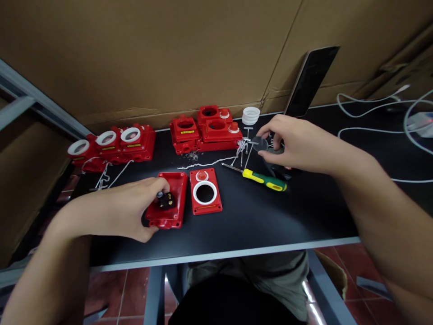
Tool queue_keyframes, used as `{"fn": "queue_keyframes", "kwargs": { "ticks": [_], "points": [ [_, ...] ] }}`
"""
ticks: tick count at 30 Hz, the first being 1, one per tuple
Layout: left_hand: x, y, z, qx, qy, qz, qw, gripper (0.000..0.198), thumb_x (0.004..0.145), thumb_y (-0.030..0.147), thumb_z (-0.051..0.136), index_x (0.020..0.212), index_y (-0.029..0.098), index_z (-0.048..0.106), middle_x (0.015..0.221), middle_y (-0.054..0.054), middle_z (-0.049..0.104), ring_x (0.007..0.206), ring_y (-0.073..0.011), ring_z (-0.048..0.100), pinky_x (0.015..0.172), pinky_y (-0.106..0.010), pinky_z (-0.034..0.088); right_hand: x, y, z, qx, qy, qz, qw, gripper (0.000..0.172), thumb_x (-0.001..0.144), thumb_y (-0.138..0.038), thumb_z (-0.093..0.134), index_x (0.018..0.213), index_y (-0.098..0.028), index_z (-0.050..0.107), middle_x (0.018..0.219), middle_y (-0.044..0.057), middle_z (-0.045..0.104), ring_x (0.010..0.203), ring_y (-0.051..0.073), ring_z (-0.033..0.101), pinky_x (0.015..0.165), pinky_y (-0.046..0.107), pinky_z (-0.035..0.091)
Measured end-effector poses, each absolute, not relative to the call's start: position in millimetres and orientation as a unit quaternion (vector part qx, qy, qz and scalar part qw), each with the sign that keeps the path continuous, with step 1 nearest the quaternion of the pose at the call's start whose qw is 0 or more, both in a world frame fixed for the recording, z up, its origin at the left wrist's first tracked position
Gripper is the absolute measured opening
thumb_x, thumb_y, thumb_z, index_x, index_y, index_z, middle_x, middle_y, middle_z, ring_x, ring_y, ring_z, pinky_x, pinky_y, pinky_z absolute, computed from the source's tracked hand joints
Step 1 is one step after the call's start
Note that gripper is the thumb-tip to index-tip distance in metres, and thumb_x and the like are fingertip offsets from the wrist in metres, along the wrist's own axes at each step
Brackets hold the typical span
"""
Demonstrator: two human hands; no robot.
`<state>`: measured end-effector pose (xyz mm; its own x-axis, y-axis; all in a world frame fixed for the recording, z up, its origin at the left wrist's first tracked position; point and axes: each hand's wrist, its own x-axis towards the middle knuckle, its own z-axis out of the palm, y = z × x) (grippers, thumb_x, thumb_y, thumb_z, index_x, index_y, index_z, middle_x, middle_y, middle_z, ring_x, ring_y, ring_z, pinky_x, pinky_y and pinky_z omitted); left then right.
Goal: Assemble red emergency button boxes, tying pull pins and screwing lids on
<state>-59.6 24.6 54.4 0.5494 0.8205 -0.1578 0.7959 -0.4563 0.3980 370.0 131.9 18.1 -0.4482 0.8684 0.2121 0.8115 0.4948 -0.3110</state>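
My left hand (pixel 142 208) is closed around the left side of an open red box (pixel 177 192), its fingers reaching over the rim. Inside the box sits a black part (pixel 166 200) with brass-coloured screws. To its right lies a red cover (pixel 218 198) with a white ring (pixel 205 202) round its large hole and a small red dome. At the back right, my right hand (pixel 282 140) pinches a clear round disc (pixel 260 144) between fingers and thumb. A yellow-green screwdriver (pixel 260 178) lies just below that hand.
Several assembled red boxes with white rings (pixel 130 143) stand at the back left, more red boxes (pixel 216 131) at the back middle. White rings (pixel 251 116) are stacked beside T-shaped metal pieces (pixel 248 135). A phone (pixel 311 81) leans on the cardboard; white cables (pixel 372 131) lie right.
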Motion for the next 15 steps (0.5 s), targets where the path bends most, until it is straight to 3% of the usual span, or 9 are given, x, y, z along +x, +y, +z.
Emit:
{"fn": "queue_keyframes", "kwargs": {
  "ticks": [1,3,6,9,12,15],
  "points": [
    [-54.0,25.5,50.9,0.855,0.459,-0.020,0.241,0.033,0.077,0.025,0.079,0.109,0.025,0.074,0.098,0.000,0.080,0.078,-0.0223,0.074,0.068,-0.031,0.061,367.7,130.2,18.3,-0.486,-0.849,0.084,0.190,0.038,0.089,-0.042,0.080,0.123,-0.024,0.079,0.123,0.014,0.079,0.081,0.028,0.074,0.078,0.046,0.057],
    [-42.4,26.7,44.7,0.862,0.441,0.001,0.251,0.035,0.082,0.030,0.083,0.115,0.024,0.069,0.104,-0.004,0.078,0.086,-0.0259,0.075,0.076,-0.035,0.061,363.5,127.8,17.8,-0.460,-0.854,0.088,0.227,0.037,0.093,-0.038,0.078,0.126,-0.024,0.077,0.125,0.015,0.077,0.086,0.029,0.074,0.080,0.046,0.059],
    [-25.5,26.8,36.3,0.860,0.434,0.019,0.269,0.034,0.093,0.039,0.086,0.116,0.024,0.065,0.112,-0.007,0.077,0.099,-0.0296,0.076,0.088,-0.040,0.061,358.2,127.0,15.4,-0.402,-0.866,0.105,0.279,0.034,0.094,-0.035,0.080,0.126,-0.027,0.075,0.105,0.010,0.074,0.091,0.032,0.073,0.078,0.047,0.060],
    [-14.1,26.4,27.7,0.858,0.434,0.040,0.271,0.038,0.102,0.045,0.084,0.126,0.024,0.064,0.128,-0.010,0.075,0.114,-0.0328,0.075,0.099,-0.045,0.061,351.8,124.1,13.2,-0.343,-0.878,0.136,0.304,0.034,0.095,-0.034,0.085,0.127,-0.030,0.073,0.091,0.005,0.071,0.084,0.030,0.071,0.075,0.046,0.060],
    [-9.5,27.2,20.4,0.856,0.428,0.071,0.282,0.050,0.104,0.046,0.086,0.141,0.024,0.061,0.143,-0.013,0.072,0.125,-0.0336,0.074,0.108,-0.047,0.060,339.9,112.6,11.0,-0.305,-0.877,0.201,0.311,0.037,0.099,-0.032,0.085,0.133,-0.030,0.069,0.112,0.006,0.077,0.074,0.021,0.069,0.072,0.043,0.059],
    [-7.1,28.5,16.1,0.851,0.421,0.108,0.296,0.044,0.107,0.049,0.083,0.137,0.024,0.063,0.130,-0.008,0.074,0.109,-0.0282,0.075,0.100,-0.043,0.061,322.6,94.1,5.6,-0.280,-0.868,0.246,0.326,0.041,0.102,-0.029,0.085,0.137,-0.029,0.063,0.116,0.004,0.075,0.071,0.016,0.068,0.071,0.037,0.059]
  ]
}}
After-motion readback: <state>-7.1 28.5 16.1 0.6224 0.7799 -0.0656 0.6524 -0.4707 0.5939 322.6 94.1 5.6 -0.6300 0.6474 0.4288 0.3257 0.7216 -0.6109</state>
